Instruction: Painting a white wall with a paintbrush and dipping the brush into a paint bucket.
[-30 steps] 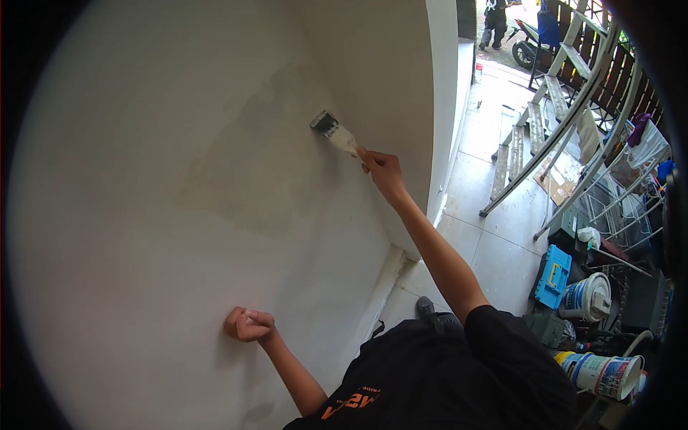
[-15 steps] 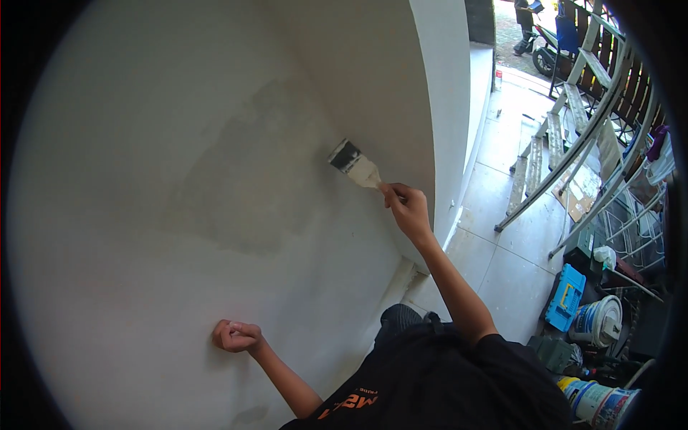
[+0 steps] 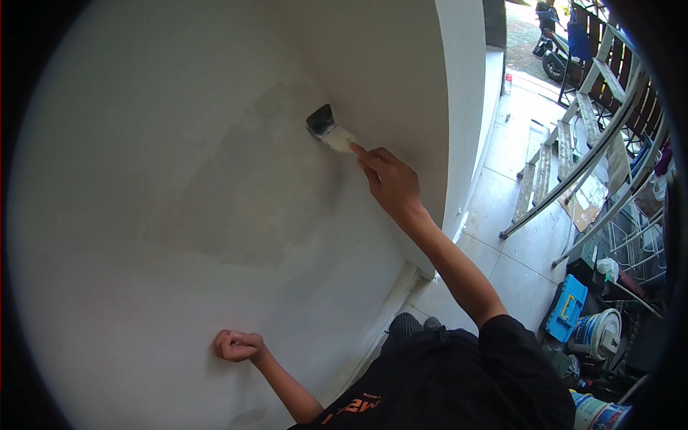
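My right hand (image 3: 392, 185) is closed round the handle of a flat hand tool (image 3: 331, 130) with a wide dark end and a whitish body; I cannot tell whether it is a paintbrush or a scraper. The dark end is at the upper right edge of a damp-looking grey patch (image 3: 244, 193) on the pale wall (image 3: 129, 287), beside the inner corner. Lower down, my left hand (image 3: 238, 346) is curled into a fist against or very near the wall. Its palm is hidden, so anything inside cannot be made out.
Right of the wall's edge, a metal stepladder (image 3: 566, 161) stands on the tiled floor (image 3: 494, 236). A blue toolbox (image 3: 567, 308) and a white bucket (image 3: 597, 334) sit below it, with another bucket (image 3: 598, 412) nearer. Outside are a motorcycle (image 3: 555, 54) and a person (image 3: 547, 18).
My right hand has moved up and left with the tool, whose dark end now sits higher at the patch's edge. My left hand remains a fist at about the same place.
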A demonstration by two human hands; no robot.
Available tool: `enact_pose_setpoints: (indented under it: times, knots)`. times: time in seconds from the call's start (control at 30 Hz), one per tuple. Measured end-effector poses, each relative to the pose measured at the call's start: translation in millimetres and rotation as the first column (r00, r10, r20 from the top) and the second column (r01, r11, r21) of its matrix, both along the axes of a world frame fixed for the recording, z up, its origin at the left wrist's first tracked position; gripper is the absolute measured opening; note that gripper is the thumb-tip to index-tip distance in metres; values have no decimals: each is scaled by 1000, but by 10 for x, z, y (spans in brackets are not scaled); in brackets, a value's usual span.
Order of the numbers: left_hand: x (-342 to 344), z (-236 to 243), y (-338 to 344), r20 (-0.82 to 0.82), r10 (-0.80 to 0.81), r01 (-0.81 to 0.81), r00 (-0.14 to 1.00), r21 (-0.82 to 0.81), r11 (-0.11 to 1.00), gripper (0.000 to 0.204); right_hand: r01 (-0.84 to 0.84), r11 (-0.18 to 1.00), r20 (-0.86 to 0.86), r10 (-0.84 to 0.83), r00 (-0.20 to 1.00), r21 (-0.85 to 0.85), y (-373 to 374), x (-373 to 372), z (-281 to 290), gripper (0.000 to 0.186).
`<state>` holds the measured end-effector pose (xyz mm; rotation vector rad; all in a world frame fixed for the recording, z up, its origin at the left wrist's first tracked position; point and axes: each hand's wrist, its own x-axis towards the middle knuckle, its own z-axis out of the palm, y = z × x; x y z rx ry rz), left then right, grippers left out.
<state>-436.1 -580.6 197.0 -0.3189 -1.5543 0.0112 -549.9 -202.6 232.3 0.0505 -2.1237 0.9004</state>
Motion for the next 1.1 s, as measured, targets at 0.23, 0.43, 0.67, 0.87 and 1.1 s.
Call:
enact_pose_setpoints:
  times: [0.23,0.43,0.67,0.87,1.1]
  knots:
    - [-25,-3,25,-6,85,-85,996,-18,996,9,-2,968,16,-3,1000,250,226,21,-135,33]
    - [-26,-1,13,-34,110,-110,993,0,994,10,-34,980,103,14,995,197,299,293,-345,26]
    - [15,-80,-75,11,40,-40,999,-5,999,8,120,993,-38,-120,992,19,215,259,79,19]
    - [-5,-75,-49,-12,84,-84,996,-11,996,9,58,985,98,-75,992,159,159,80,-10,17]
    - [10,-64,-64,-26,139,-139,990,3,990,11,64,989,144,-83,986,136,312,352,-362,17]
